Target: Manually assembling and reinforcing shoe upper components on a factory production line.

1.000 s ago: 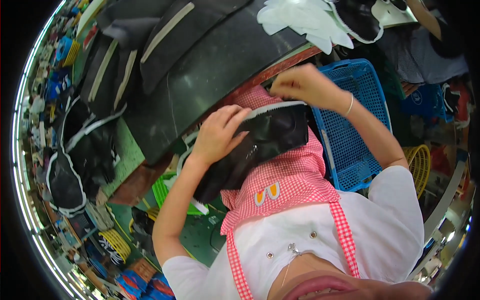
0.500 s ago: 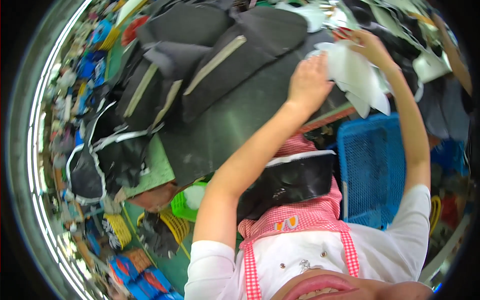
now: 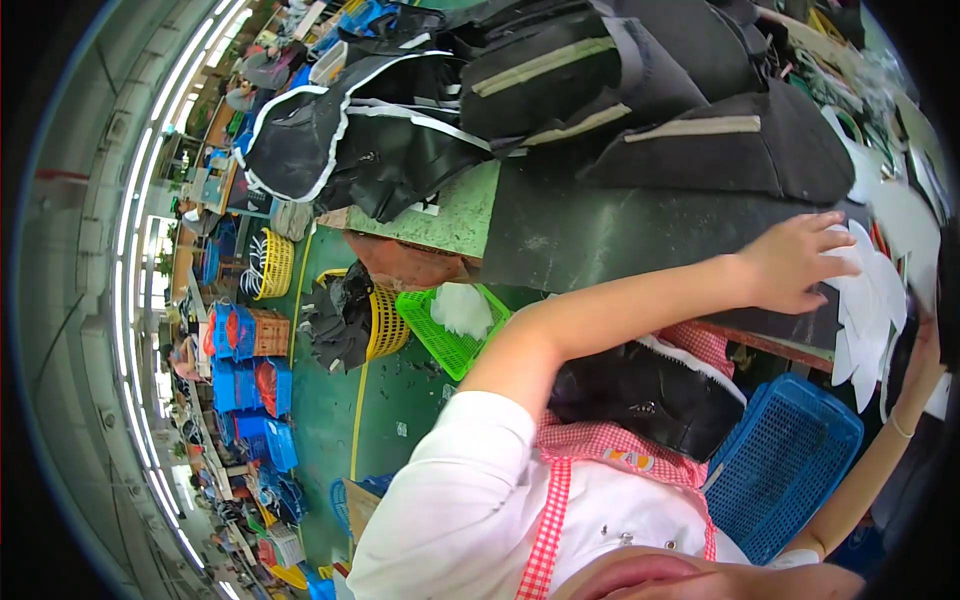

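My left hand (image 3: 800,265) is over the dark table top (image 3: 610,235) at the right, fingers spread, its fingertips at the edge of a loose stack of white cut sheet pieces (image 3: 868,300). The pieces overhang the near table edge. My right hand (image 3: 926,345) is at the far right rim beside those pieces; its fingers are hidden or too blurred to read. Black padded panels (image 3: 720,150) with pale strips lie along the back of the table. A black piece with white edging (image 3: 300,145) hangs at the table's left end.
Below the table stand a blue mesh basket (image 3: 790,460), a green basket (image 3: 440,335) with white material, and a yellow basket (image 3: 388,325) with black scraps. A black piece with a white edge (image 3: 650,400) lies across my lap. More white and clear scraps crowd the right rim.
The view has swung left, so everything sits farther right. My left hand's fingers have spread apart. The right hand has moved from above the white pieces to their far right side.
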Tool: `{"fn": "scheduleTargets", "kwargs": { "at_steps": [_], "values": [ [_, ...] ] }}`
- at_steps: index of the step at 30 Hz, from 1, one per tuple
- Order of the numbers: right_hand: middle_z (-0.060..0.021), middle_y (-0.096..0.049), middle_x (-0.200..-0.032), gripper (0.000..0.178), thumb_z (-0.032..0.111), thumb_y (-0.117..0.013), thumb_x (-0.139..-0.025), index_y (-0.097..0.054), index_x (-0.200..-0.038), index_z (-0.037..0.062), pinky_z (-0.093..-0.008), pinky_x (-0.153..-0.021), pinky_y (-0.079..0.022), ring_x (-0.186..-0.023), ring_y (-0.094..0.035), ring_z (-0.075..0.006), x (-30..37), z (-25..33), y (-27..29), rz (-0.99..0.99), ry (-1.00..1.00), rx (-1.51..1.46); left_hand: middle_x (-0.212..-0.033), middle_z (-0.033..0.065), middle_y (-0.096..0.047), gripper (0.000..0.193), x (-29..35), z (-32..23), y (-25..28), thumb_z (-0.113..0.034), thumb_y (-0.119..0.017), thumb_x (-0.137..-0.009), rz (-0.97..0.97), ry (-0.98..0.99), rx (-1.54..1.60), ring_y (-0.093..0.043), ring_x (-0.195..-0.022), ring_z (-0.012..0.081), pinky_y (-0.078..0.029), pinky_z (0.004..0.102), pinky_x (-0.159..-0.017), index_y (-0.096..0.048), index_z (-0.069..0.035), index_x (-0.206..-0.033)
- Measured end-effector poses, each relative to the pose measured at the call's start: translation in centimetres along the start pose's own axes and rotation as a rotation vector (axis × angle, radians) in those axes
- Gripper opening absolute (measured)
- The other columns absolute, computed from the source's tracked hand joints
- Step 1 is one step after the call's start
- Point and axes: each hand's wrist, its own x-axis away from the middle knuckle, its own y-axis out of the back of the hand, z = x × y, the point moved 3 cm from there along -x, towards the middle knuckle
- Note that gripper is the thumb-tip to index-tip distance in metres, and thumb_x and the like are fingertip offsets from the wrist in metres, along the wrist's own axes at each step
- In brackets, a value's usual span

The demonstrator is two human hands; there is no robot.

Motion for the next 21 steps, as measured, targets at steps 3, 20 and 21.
{"fn": "scheduleTargets", "kwargs": {
  "at_steps": [3, 20, 21],
  "values": [
    [-0.0081, -0.053, -0.139, 0.041, 0.013, -0.056, -0.101, -0.052, -0.141, 0.008, -0.0301, -0.104, -0.047, -0.127, -0.054, -0.0156, 1.6, -1.1, -3.3, 0.127, -0.37, -0.534, -0.1, 0.0003, -0.071, 0.025, 2.6, 1.3, 12.5, -0.005, -0.067, -0.07, -0.091, -0.024, -0.155, -0.066, -0.096, 0.0217, -0.055, 0.0379, -0.082, -0.075, -0.021, -0.087],
    [-0.008, -0.06, -0.131, 0.035, 0.014, -0.052, -0.103, -0.055, -0.135, 0.0024, -0.0294, -0.096, -0.05, -0.12, -0.057, -0.0177, 2.1, 3.3, -5.6, 0.018, -0.801, -1.005, -0.108, 0.0056, -0.074, 0.026, 9.3, -1.5, 33.0, 0.0, -0.065, -0.086, -0.251, 0.239, -0.684, -0.069, -0.103, 0.0188, -0.055, 0.0319, -0.088, -0.074, -0.005, -0.11],
    [-0.0076, -0.06, -0.132, 0.035, 0.014, -0.052, -0.103, -0.055, -0.135, 0.0025, -0.0295, -0.096, -0.05, -0.122, -0.056, -0.0174, 1.8, 4.3, -6.9, 0.206, -0.758, -1.194, -0.103, 0.0052, -0.075, 0.027, 9.9, -1.6, 28.2, -0.005, -0.07, -0.082, -0.112, 0.267, -0.609, -0.069, -0.1, 0.0186, -0.055, 0.0323, -0.084, -0.076, -0.011, -0.108]
  ]
}}
